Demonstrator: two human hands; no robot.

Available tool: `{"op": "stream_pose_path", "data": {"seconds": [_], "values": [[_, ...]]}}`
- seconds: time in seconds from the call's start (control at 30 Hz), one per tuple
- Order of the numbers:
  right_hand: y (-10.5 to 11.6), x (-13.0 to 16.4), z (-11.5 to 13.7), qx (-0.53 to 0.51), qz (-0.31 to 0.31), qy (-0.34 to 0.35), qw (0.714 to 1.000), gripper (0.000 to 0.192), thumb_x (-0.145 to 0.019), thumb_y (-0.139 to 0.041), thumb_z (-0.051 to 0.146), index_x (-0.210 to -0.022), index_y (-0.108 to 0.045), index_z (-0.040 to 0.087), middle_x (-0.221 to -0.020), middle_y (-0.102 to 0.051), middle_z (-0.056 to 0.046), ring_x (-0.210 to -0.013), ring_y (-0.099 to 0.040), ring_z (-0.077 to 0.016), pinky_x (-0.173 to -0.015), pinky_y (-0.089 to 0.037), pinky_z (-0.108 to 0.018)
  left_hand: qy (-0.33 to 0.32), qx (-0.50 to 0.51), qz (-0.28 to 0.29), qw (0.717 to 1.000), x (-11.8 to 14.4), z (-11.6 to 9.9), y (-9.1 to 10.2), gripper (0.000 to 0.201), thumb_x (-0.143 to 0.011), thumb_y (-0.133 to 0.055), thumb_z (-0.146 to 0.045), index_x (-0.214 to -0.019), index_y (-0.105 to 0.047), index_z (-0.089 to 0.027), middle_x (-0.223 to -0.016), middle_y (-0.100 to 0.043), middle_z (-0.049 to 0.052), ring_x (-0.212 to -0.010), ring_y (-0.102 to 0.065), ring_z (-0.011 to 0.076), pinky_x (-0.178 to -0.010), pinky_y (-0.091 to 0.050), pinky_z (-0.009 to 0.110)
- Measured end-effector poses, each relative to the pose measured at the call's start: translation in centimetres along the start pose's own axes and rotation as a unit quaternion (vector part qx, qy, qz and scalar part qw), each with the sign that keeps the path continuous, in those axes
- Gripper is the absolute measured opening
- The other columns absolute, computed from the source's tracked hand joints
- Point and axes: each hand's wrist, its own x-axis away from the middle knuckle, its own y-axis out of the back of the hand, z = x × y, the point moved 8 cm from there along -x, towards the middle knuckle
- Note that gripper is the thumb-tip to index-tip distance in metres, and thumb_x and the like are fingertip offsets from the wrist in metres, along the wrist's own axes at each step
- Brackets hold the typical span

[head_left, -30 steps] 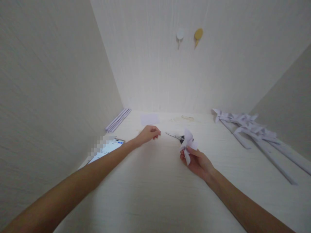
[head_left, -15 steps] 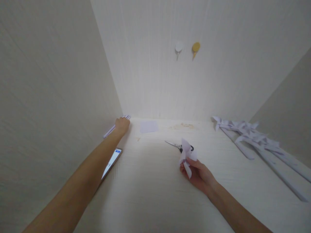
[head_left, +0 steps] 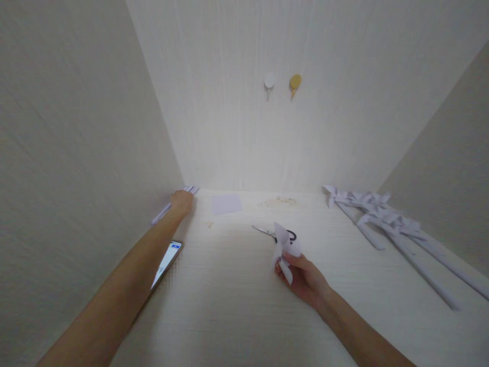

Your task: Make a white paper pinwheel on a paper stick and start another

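With our right hand (head_left: 305, 278), lower right of centre, we pinch a paper pinwheel (head_left: 282, 237) near its middle, presumably to spare its vanes; our left hand (head_left: 182, 203), well apart at centre left, covers paper sticks (head_left: 161, 214), its grip hidden. Beyond the pinwheel lie scissors (head_left: 269, 233); stick-mounted pinwheels (head_left: 393, 221) cluster at right, apparently to save space.

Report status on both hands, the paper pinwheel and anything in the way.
Right hand holds paper pinwheel. Left hand over paper sticks, grip hidden. Scissors partly hidden behind pinwheel; no obstruction evident.
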Motion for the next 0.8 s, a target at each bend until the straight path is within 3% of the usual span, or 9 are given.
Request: {"op": "stream_pose_path", "data": {"seconds": [0.2, 0.33, 0.43, 0.53, 0.6, 0.63, 0.7, 0.8], "values": [[-0.1, 0.0, -0.1, -0.003, -0.008, -0.007, 1.000, 0.017, -0.054, -0.070, 0.007, -0.064, -0.060, 0.017, -0.059, -0.065, 0.002, -0.051, -0.059, -0.0099, -0.051, -0.050, -0.020, -0.013, 0.175, 0.020, 0.984, -0.4, -1.9, 3.5, 0.034, -0.079, -0.047, -0.030, -0.108, -0.047, -0.013, -0.108, -0.051, 0.009, -0.092, -0.052, 0.0185, -0.076, -0.045, 0.039], [0.1, 0.1, 0.0, -0.014, -0.016, -0.008, 1.000, 0.015, -0.054, -0.069, 0.007, -0.063, -0.060, 0.015, -0.059, -0.065, 0.000, -0.051, -0.059, -0.0104, -0.050, -0.049, -0.020, -0.034, 0.351, 0.075, 0.933, 1.1, -5.7, 5.4, 0.028, -0.070, -0.058, -0.012, -0.096, -0.053, -0.004, -0.089, -0.059, 0.013, -0.088, -0.056, 0.0233, -0.075, -0.046, 0.035], [0.6, 0.1, 0.2, -0.036, -0.023, -0.002, 0.999, 0.014, -0.055, -0.067, 0.007, -0.064, -0.060, 0.015, -0.058, -0.064, 0.000, -0.050, -0.058, -0.0106, -0.049, -0.049, -0.020, -0.075, 0.486, 0.144, 0.859, 4.8, -9.7, 5.3, 0.021, -0.074, -0.047, -0.003, -0.095, -0.052, -0.006, -0.083, -0.060, 0.011, -0.081, -0.060, 0.0160, -0.074, -0.048, 0.028], [0.9, 0.2, 0.7, -0.057, -0.025, 0.008, 0.998, 0.009, -0.058, -0.065, 0.010, -0.062, -0.060, 0.016, -0.055, -0.063, 0.000, -0.050, -0.056, -0.0094, -0.049, -0.048, -0.019, -0.109, 0.573, 0.233, 0.778, 10.5, -12.6, 3.5, 0.018, -0.071, -0.047, 0.001, -0.085, -0.055, -0.007, -0.079, -0.061, 0.010, -0.075, -0.061, 0.0130, -0.075, -0.048, 0.025], [1.0, 0.3, 1.1, -0.072, -0.026, 0.012, 0.997, 0.006, -0.061, -0.063, 0.012, -0.062, -0.060, 0.017, -0.053, -0.061, 0.001, -0.050, -0.055, -0.0083, -0.049, -0.048, -0.017, -0.077, 0.683, 0.377, 0.621, 15.5, -14.3, 0.7, 0.022, -0.070, -0.049, 0.002, -0.088, -0.053, -0.008, -0.076, -0.060, 0.007, -0.073, -0.062, 0.0130, -0.076, -0.048, 0.025], [1.1, 0.3, 1.2, -0.080, -0.027, 0.014, 0.996, 0.005, -0.061, -0.063, 0.013, -0.062, -0.060, 0.017, -0.053, -0.061, 0.001, -0.050, -0.055, -0.0079, -0.049, -0.048, -0.017, -0.056, 0.709, 0.410, 0.571, 17.5, -14.5, -0.5, 0.023, -0.068, -0.052, 0.001, -0.089, -0.052, -0.009, -0.073, -0.060, 0.006, -0.071, -0.062, 0.0133, -0.074, -0.048, 0.025], [1.1, 0.4, 1.4, -0.088, -0.027, 0.016, 0.996, 0.003, -0.063, -0.061, 0.014, -0.062, -0.060, 0.017, -0.053, -0.061, 0.001, -0.050, -0.054, -0.0076, -0.049, -0.047, -0.016, -0.019, 0.737, 0.433, 0.519, 20.6, -14.3, -2.8, 0.028, -0.065, -0.056, 0.001, -0.090, -0.051, -0.011, -0.073, -0.060, 0.005, -0.070, -0.063, 0.0148, -0.072, -0.048, 0.025], [1.2, 0.4, 1.3, -0.085, -0.029, 0.016, 0.996, 0.004, -0.065, -0.059, 0.013, -0.063, -0.060, 0.016, -0.053, -0.060, 0.000, -0.050, -0.054, -0.0085, -0.049, -0.048, -0.018, 0.006, 0.767, 0.436, 0.472, 23.2, -14.0, -4.8, 0.027, -0.060, -0.059, 0.002, -0.083, -0.052, -0.011, -0.075, -0.059, 0.003, -0.074, -0.063, 0.0172, -0.073, -0.048, 0.026]]}}
